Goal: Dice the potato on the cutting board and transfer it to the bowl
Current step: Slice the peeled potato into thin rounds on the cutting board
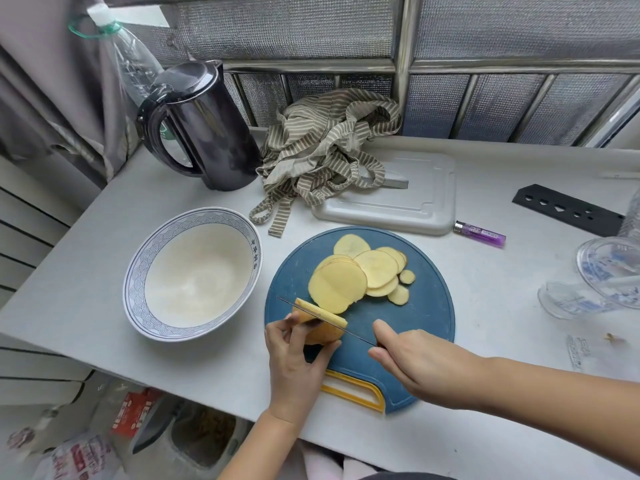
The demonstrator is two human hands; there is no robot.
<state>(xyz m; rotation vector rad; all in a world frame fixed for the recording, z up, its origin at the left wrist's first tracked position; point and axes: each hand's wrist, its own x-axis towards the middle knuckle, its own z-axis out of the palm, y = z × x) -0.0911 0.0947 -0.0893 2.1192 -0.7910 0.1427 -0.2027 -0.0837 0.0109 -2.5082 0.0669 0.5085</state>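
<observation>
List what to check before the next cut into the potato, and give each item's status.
1. Left hand holds the potato piece down on the cutting board: ok.
2. Right hand grips the knife, blade resting across the piece: ok.
3. Left fingertips clear of the blade: cannot tell; one sits very close to it.
4. Cut slices lie on the far side of the blade: ok.
5. Bowl empty, beside the board: ok.
</observation>
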